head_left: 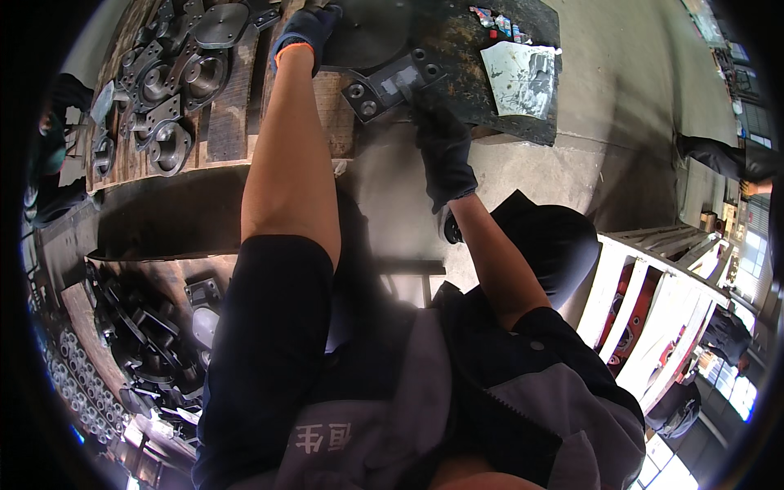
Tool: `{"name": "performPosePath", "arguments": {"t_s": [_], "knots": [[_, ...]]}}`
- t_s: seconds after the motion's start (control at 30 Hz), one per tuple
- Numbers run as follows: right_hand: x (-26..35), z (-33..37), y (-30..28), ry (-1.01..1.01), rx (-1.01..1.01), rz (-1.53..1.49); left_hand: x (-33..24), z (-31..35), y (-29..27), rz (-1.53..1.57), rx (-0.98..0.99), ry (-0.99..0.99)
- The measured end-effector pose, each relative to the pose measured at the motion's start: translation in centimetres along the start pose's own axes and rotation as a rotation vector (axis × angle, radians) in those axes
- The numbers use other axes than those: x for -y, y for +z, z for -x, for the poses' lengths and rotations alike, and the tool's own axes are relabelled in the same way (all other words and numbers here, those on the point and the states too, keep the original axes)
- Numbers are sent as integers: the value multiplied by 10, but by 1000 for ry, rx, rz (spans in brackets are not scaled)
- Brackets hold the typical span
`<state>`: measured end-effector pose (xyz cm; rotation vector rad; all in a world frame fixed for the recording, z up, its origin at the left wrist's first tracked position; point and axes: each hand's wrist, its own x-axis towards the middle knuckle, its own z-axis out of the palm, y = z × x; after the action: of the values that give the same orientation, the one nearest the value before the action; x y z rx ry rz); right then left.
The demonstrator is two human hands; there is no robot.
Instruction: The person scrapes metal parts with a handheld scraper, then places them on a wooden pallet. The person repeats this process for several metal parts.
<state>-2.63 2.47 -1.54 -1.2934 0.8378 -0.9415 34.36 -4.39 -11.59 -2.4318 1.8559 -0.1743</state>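
Observation:
My left hand (307,34), in a dark glove with an orange cuff, closes on the left edge of a dark round metal plate (359,34) at the top of the view. Adjoining this plate is a metal bracket (394,82) with bolt holes near its ends and a pale patch in the middle. In a dark glove, my right hand (445,151) is at the bracket's near right edge. Its fingers are drawn together around something small, with a thin light tip showing over the bracket; shadow hides what it is.
Metal castings with round bores (170,147) crowd the wooden bench at left. A stained white sheet (521,80) and small packets (500,23) lie on the dark tabletop at right. More dark parts (151,335) fill a lower-left surface. A slatted wooden crate (653,306) stands at right; other people are at the edges.

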Motion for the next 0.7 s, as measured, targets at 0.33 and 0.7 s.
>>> {"name": "performPosePath", "arguments": {"t_s": [0.33,0.7], "knots": [[12,4,5,-162,68,245,-18,4,-38,411,115,-288],[15,5,-7,188,102,-223,-35,11,-58,402,85,-298]]}}
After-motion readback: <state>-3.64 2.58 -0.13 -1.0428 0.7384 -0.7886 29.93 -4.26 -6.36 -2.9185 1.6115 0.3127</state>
